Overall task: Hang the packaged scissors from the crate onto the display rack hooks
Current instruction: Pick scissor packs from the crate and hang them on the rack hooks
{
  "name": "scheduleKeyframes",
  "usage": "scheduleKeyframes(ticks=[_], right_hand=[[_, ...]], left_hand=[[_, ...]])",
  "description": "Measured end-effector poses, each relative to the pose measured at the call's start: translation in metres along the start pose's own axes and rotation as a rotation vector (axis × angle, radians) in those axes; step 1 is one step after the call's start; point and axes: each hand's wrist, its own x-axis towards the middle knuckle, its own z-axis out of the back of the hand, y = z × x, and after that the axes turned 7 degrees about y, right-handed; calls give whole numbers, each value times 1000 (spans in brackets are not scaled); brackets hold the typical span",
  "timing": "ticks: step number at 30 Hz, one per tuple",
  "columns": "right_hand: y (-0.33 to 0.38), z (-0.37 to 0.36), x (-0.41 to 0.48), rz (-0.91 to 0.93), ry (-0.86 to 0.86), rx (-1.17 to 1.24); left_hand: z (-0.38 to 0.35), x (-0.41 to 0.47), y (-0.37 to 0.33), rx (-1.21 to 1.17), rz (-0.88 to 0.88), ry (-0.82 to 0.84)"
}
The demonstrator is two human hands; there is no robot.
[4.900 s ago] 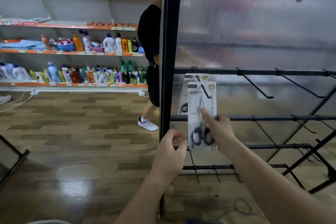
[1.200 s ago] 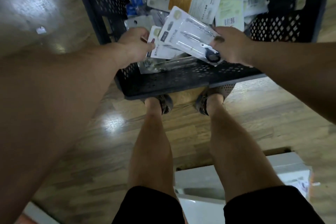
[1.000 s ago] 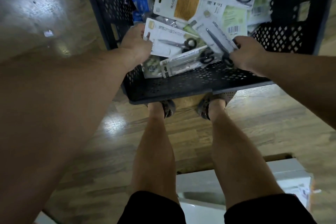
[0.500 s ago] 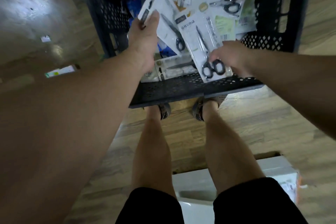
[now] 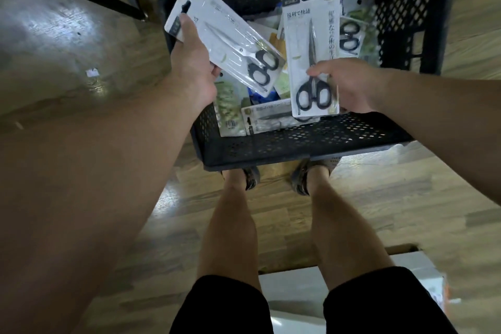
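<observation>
Above wood floor (image 5: 406,198) and crate (image 5: 298,141), left hand (image 5: 193,62), right hand (image 5: 349,84) grip packaged scissors (image 5: 311,49).

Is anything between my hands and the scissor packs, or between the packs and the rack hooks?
Nothing between hands and packs: the left hand grips the tilted pack, the right hand pinches the upright pack, both over the crate. The rack hooks are out of view, so that path cannot be judged.
</observation>
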Motion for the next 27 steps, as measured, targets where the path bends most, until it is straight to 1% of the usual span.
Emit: scheduleKeyframes(ticks=[2, 5, 9, 12, 16, 18, 21, 25, 27], right_hand=[[-3, -4, 1, -4, -3, 15], [-18, -7, 2, -7, -25, 54], [-47, -9, -10, -37, -15, 55], [-68, -6, -28, -88, -4, 27], [-72, 2, -63, -88, -28, -37], [-65, 6, -86, -82, -39, -66], [-42, 10, -110, -60, -73, -111], [-6, 0, -122, 33, -116, -83], [7, -11, -122, 75, -102, -64]], left_hand=[[4, 1, 9, 59, 48, -5], [8, -1, 32, 147, 102, 40], [8, -16, 61, 177, 140, 87], [7, -40, 65, 179, 154, 131], [7, -72, 49, 218, 142, 190], [3, -91, 32, 255, 114, 228], [-1, -110, 4, 360, 45, 229], [9, -114, -21, 365, 34, 233], [12, -124, -31, 367, 31, 249]])
